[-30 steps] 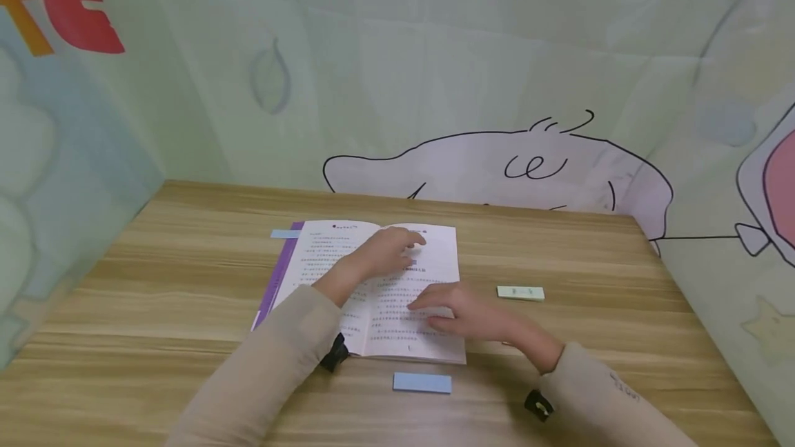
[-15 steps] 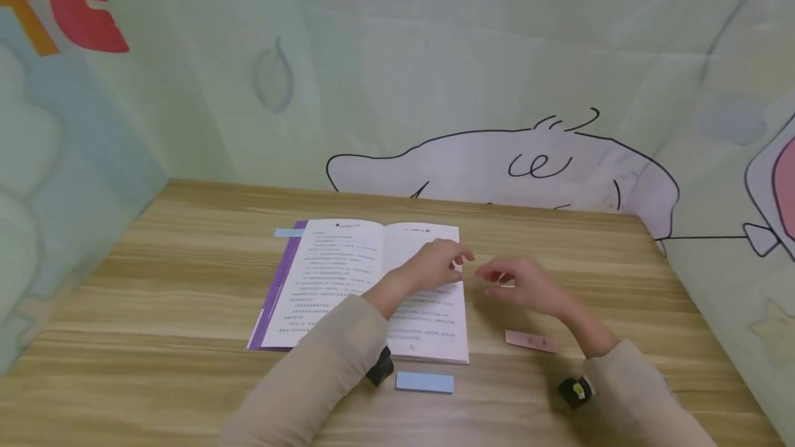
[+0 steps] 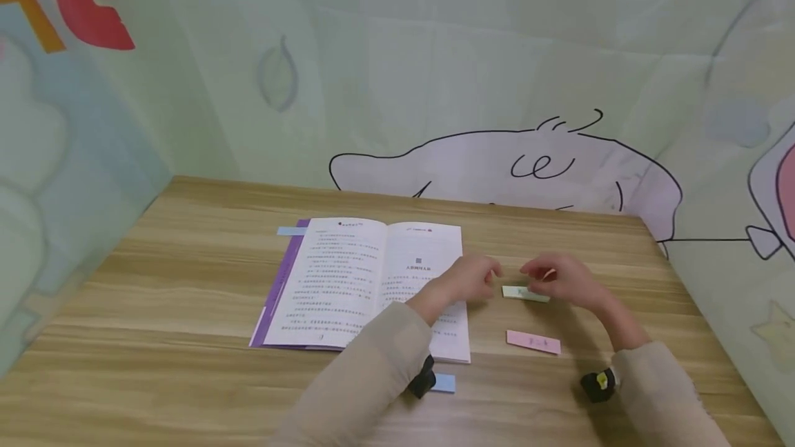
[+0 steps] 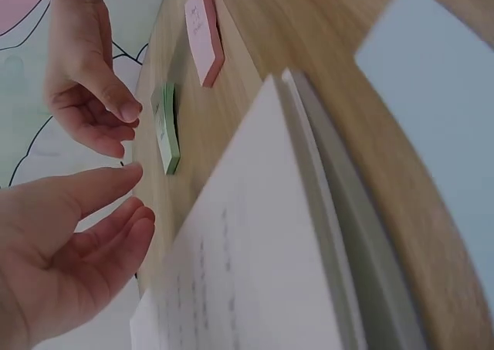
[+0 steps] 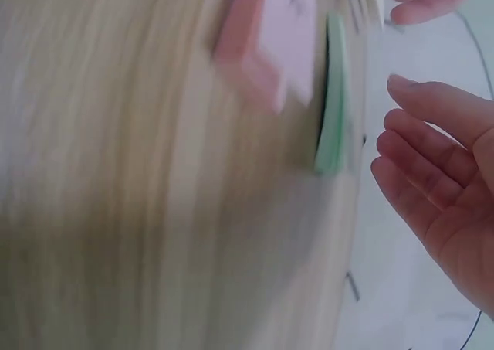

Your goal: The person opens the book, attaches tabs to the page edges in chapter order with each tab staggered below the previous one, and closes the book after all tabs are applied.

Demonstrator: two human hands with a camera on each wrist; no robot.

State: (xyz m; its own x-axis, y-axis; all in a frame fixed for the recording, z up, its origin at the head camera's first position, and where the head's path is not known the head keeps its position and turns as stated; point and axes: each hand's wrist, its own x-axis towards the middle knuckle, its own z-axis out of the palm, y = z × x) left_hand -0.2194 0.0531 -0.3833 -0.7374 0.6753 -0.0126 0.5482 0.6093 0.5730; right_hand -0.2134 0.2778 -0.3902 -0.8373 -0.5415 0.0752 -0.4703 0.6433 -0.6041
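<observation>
1. Nearest the wearer, two beige sleeves [image 3: 363,374] are reaching in over the table, a black wrist device [image 3: 597,386] sitting at each cuff.
2. The blue pad [image 3: 444,383] is lying flat just below the book's near edge, its left part disappearing behind the left wrist's device.
3. The pink pad [image 3: 533,341] is resting to the right of the book, handwriting showing on its top; nothing is touching it.
4. The open book [image 3: 329,281] is lying flat, printed text running down both pages and a purple cover edge showing along its left side. The left forearm is crossing above its right page.
5. The left hand [image 3: 466,277] is hovering by the book's right edge, thumb and fingers loosely bent with a moderate gap between them, gripping nothing.
6. The right hand [image 3: 568,279] is hanging over the green pad, fingers curving gently, thumb standing apart from them, also holding nothing.
7. The green pad [image 3: 514,292] is lying on the table beyond the pink one, partly hidden under the right hand; both wrist views are showing it apart from the fingers.
8. A pale blue tab [image 3: 290,231] is sticking out at the book's far left corner.
9. Behind the wooden table [image 3: 186,281], a pale printed backdrop [image 3: 373,88] is standing, bearing a cartoon outline.
</observation>
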